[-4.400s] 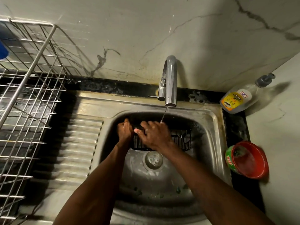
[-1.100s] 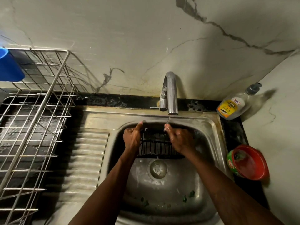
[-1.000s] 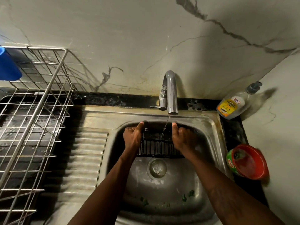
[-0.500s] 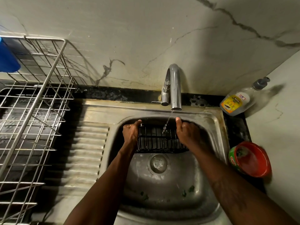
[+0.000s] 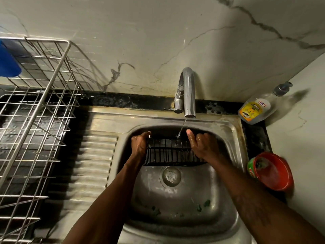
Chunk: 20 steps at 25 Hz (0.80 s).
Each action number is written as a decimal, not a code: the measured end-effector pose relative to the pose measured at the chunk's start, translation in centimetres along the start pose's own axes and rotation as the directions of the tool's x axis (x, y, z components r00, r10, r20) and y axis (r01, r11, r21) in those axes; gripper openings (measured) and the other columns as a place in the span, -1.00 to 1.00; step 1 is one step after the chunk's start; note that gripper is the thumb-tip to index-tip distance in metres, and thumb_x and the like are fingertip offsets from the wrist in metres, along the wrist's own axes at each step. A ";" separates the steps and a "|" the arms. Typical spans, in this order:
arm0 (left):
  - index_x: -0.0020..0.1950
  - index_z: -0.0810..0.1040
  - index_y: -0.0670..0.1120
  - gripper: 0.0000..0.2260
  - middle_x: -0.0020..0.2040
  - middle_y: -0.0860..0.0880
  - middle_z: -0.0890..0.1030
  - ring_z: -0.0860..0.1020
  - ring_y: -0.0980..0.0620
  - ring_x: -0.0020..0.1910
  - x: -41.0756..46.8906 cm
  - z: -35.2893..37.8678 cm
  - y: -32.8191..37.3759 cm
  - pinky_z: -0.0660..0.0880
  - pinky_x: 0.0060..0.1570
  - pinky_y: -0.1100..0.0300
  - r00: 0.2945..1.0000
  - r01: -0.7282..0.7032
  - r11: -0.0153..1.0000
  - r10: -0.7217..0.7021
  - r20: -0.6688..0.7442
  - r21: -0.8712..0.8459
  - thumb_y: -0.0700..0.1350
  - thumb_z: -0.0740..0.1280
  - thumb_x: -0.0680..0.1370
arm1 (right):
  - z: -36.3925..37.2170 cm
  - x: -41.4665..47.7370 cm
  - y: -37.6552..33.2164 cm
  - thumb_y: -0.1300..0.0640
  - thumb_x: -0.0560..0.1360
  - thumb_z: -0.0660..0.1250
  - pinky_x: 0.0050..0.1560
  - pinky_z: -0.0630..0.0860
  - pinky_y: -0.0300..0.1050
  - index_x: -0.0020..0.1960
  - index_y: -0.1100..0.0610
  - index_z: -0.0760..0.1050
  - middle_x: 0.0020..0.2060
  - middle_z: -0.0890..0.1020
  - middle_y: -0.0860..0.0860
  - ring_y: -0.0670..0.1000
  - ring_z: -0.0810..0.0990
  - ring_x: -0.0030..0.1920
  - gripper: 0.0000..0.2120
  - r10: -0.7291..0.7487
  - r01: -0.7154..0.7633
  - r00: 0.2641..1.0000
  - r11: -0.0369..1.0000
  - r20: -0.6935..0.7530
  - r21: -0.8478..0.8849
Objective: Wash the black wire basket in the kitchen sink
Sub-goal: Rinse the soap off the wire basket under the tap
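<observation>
We hold the black wire basket [image 5: 171, 152] between our curled fingers, left hand [image 5: 139, 145] and right hand [image 5: 202, 147] gripping its ends (thumbs up), under the tap [image 5: 188, 95] stream inside the sink [image 5: 175, 199].

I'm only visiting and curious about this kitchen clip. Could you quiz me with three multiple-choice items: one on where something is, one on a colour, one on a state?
1. Where is the black wire basket?
A) in the sink, under the tap
B) on the floor
C) on a shelf

2. What colour is the inside of the bowl to the right of the sink?
A) blue
B) red
C) white

3. What state is the tap in?
A) shut off and dry
B) running in a thin stream
C) covered with a cloth

Answers:
1 A: the left hand and right hand hold its two ends over the sink, below the spout.
2 B: its inner wall shows red.
3 B: a thin stream falls from the spout towards the basket.
</observation>
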<state>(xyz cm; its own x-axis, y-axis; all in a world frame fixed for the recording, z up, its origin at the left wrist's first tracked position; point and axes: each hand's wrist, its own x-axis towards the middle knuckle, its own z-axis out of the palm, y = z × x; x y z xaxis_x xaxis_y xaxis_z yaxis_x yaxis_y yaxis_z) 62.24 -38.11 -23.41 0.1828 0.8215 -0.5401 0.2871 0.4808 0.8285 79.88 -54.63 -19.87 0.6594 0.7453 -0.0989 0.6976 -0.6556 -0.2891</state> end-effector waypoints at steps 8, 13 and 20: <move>-0.02 0.66 0.01 -0.64 -0.29 0.11 0.63 0.57 0.14 -0.39 -3.5 3.3 4.5 0.51 -0.31 0.24 0.776 -0.630 0.484 0.405 0.483 0.608 0.20 0.18 0.66 | -3.3 0.7 -5.2 -0.08 0.70 0.03 -0.09 0.50 -0.04 -0.16 0.08 0.52 -0.29 0.60 0.02 0.06 0.61 -0.23 -0.57 -0.036 0.061 0.996 0.942 0.081 -0.331; -0.39 0.56 -0.07 -0.56 -0.52 0.10 0.49 0.44 0.22 -0.55 -5.1 6.2 3.8 0.41 -0.44 0.38 0.887 -0.459 0.787 0.429 0.170 0.412 0.08 0.28 0.64 | -6.3 0.7 -8.3 -0.14 0.70 0.05 -0.11 0.55 -0.08 -0.24 0.04 0.45 -0.33 0.57 -0.01 0.00 0.59 -0.27 -0.55 -0.142 0.141 0.990 0.983 -0.003 -0.114; -0.24 0.68 -0.06 -0.66 -0.32 -0.01 0.67 0.61 -0.02 -0.25 -3.9 4.6 2.1 0.53 -0.15 0.11 0.985 -0.085 0.995 0.076 0.156 0.053 0.14 0.35 0.59 | -6.0 1.2 -4.8 -0.26 0.67 0.01 -0.27 0.53 -0.06 -0.32 0.13 0.54 -0.41 0.59 0.05 0.06 0.57 -0.40 -0.36 -0.157 0.162 0.983 0.986 -0.091 0.052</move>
<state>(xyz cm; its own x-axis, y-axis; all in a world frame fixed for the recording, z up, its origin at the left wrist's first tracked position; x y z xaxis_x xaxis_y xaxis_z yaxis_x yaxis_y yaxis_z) 66.40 -41.71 -20.25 0.3485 0.7977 -0.4921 0.3198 0.3924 0.8624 79.01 -51.34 -12.91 0.5648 0.8245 0.0345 0.7796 -0.5193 -0.3500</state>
